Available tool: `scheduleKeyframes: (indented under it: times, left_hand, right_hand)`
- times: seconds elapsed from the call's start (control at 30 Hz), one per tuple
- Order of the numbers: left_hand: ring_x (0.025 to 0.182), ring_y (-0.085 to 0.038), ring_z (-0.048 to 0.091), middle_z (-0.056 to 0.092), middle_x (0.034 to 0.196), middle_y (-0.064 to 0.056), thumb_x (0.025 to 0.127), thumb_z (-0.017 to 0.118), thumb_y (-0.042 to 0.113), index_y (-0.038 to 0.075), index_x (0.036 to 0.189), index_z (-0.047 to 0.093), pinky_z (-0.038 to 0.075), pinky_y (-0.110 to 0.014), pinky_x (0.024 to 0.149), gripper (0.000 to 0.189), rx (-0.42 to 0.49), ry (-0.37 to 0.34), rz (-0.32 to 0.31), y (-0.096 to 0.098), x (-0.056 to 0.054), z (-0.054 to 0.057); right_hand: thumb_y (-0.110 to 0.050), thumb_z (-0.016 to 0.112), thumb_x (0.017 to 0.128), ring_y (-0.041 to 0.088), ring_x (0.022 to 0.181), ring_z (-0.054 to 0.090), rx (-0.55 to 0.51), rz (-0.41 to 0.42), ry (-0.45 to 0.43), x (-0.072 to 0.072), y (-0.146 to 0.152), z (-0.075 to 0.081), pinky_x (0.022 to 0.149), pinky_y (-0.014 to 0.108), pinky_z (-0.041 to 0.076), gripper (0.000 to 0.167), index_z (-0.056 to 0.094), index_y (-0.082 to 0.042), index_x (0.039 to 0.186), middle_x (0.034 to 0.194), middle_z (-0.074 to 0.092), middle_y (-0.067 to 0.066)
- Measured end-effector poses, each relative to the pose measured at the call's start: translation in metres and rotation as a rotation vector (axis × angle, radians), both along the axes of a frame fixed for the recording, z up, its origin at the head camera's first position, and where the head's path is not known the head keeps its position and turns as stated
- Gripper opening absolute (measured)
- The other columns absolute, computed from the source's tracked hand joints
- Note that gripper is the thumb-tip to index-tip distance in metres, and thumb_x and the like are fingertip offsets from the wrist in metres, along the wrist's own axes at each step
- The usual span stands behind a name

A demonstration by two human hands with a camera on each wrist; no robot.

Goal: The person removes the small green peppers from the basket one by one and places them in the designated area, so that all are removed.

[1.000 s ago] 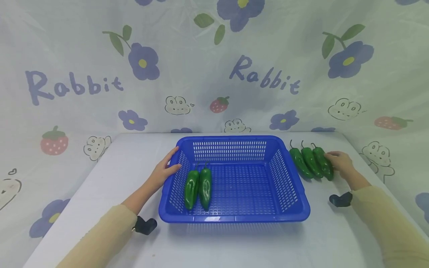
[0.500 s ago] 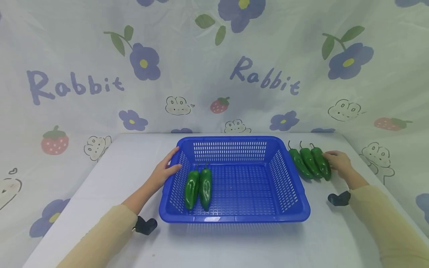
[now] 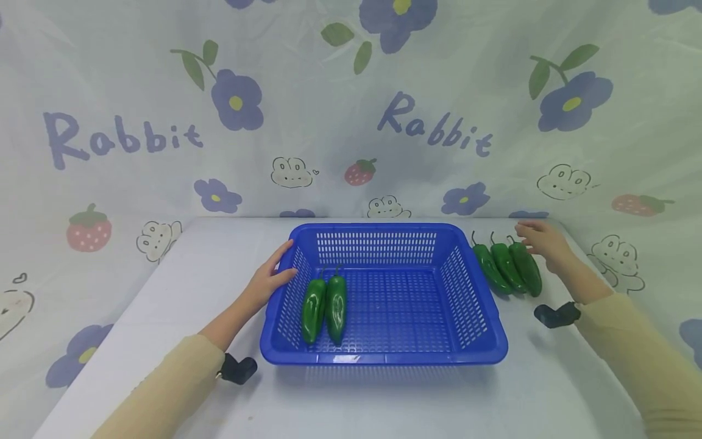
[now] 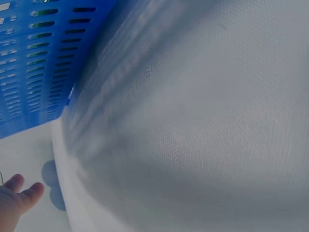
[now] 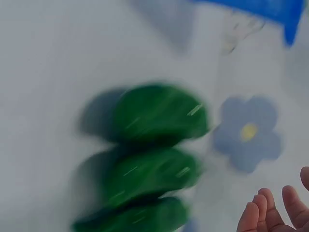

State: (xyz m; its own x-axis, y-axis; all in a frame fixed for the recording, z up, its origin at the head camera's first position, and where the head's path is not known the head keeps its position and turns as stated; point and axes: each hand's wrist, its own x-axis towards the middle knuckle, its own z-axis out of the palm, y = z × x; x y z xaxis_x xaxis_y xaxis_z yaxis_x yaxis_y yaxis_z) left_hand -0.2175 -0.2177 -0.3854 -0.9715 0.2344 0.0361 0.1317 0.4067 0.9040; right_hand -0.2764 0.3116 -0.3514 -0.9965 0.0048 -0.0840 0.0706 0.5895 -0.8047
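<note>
My left hand point(image 3: 267, 281) rests at the left rim of a blue plastic basket point(image 3: 384, 358), with one finger along the rim and the thumb reaching over it. Fingertips point(image 4: 33, 191) show outside the basket wall in the left wrist view. Two glossy green peppers point(image 3: 313, 311) lie side by side in the basket's left part. To its right, three more green peppers point(image 3: 506, 268) lie in a row, stems pointing away. My right hand point(image 3: 545, 244) hovers over the stem end of the rightmost one, holding nothing; its fingers point(image 5: 273, 212) are spread and loosely bent in the right wrist view.
A white cloth covers the table point(image 3: 186, 286). Behind it hangs a curtain point(image 3: 329, 122) printed with flowers, rabbits and strawberries. Black wrist cameras point(image 3: 557, 315) sit at both sleeve ends.
My right hand has lifted off the rightmost pepper and moved toward the back. The row of three peppers shifted slightly left before that. My left hand and the basket stay put.
</note>
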Motion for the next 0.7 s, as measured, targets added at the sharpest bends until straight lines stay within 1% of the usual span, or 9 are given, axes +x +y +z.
scheduleKeyframes:
  times: [0.07, 0.17, 0.27, 0.3, 0.37, 0.5, 0.6, 0.7]
  left_hand:
    - [0.121, -0.051, 0.039, 0.018, 0.148, -0.026, 0.091, 0.048, 0.022, 0.015, 0.148, 0.014, 0.050, -0.051, 0.084, 0.067, 0.002, -0.003, -0.003, 0.000, 0.000, 0.000]
    - [0.121, -0.051, 0.038, 0.017, 0.148, -0.025, 0.091, 0.048, 0.022, 0.016, 0.148, 0.014, 0.050, -0.051, 0.084, 0.066, 0.006, -0.009, -0.002, 0.000, 0.000, 0.000]
    - [0.121, -0.051, 0.038, 0.018, 0.148, -0.025, 0.091, 0.048, 0.021, 0.017, 0.148, 0.015, 0.050, -0.051, 0.084, 0.066, 0.006, -0.011, 0.002, 0.000, 0.000, 0.000]
    - [0.121, -0.051, 0.038, 0.017, 0.148, -0.026, 0.091, 0.047, 0.021, 0.016, 0.148, 0.014, 0.050, -0.051, 0.084, 0.066, 0.004, -0.007, -0.001, 0.000, 0.000, 0.000]
    - [0.121, -0.051, 0.038, 0.018, 0.148, -0.026, 0.091, 0.048, 0.021, 0.016, 0.148, 0.014, 0.050, -0.051, 0.084, 0.066, 0.004, -0.007, 0.000, 0.000, -0.001, 0.000]
    - [0.121, -0.051, 0.039, 0.019, 0.147, -0.027, 0.091, 0.048, 0.021, 0.016, 0.148, 0.014, 0.051, -0.050, 0.084, 0.066, 0.007, -0.008, -0.006, 0.000, -0.001, 0.000]
    - [0.120, -0.051, 0.040, 0.020, 0.147, -0.027, 0.091, 0.048, 0.021, 0.017, 0.148, 0.014, 0.051, -0.049, 0.083, 0.066, 0.011, -0.016, -0.002, 0.001, 0.000, 0.000]
    - [0.119, -0.051, 0.040, 0.020, 0.147, -0.027, 0.091, 0.048, 0.022, 0.016, 0.148, 0.014, 0.052, -0.049, 0.083, 0.067, 0.007, -0.015, 0.001, 0.001, 0.000, 0.000]
  right_hand:
    - [-0.039, 0.033, 0.097, 0.040, 0.112, 0.044, -0.005, 0.024, 0.011, 0.002, -0.013, 0.013, 0.087, 0.035, 0.048, 0.066, 0.026, 0.012, 0.137, 0.132, 0.036, 0.034]
    - [-0.041, 0.037, 0.096, 0.019, 0.099, 0.052, -0.028, 0.077, 0.029, 0.006, -0.034, 0.032, 0.077, 0.019, 0.049, 0.065, 0.029, 0.009, 0.137, 0.130, 0.040, 0.030]
    - [-0.039, 0.039, 0.096, 0.001, 0.085, 0.051, -0.061, 0.138, 0.045, 0.010, -0.056, 0.047, 0.072, 0.014, 0.048, 0.062, 0.033, 0.008, 0.135, 0.127, 0.044, 0.027]
    - [-0.039, 0.040, 0.096, -0.001, 0.083, 0.052, -0.071, 0.156, 0.047, 0.011, -0.063, 0.050, 0.072, 0.014, 0.049, 0.061, 0.034, 0.007, 0.135, 0.125, 0.046, 0.025]
    - [-0.037, 0.041, 0.096, 0.000, 0.083, 0.053, -0.093, 0.195, 0.041, 0.014, -0.078, 0.057, 0.073, 0.016, 0.049, 0.058, 0.035, 0.006, 0.134, 0.121, 0.049, 0.021]
    - [-0.034, 0.043, 0.096, 0.010, 0.091, 0.055, -0.133, 0.274, -0.002, 0.018, -0.105, 0.067, 0.076, 0.019, 0.050, 0.053, 0.037, 0.002, 0.134, 0.114, 0.054, 0.011]
    - [-0.031, 0.044, 0.096, 0.016, 0.094, 0.055, -0.169, 0.340, -0.037, 0.020, -0.125, 0.071, 0.077, 0.022, 0.050, 0.049, 0.039, 0.002, 0.133, 0.111, 0.056, 0.010]
    - [-0.028, 0.046, 0.096, 0.018, 0.092, 0.056, -0.191, 0.400, -0.073, 0.021, -0.143, 0.071, 0.077, 0.025, 0.051, 0.046, 0.041, 0.001, 0.132, 0.111, 0.057, 0.012]
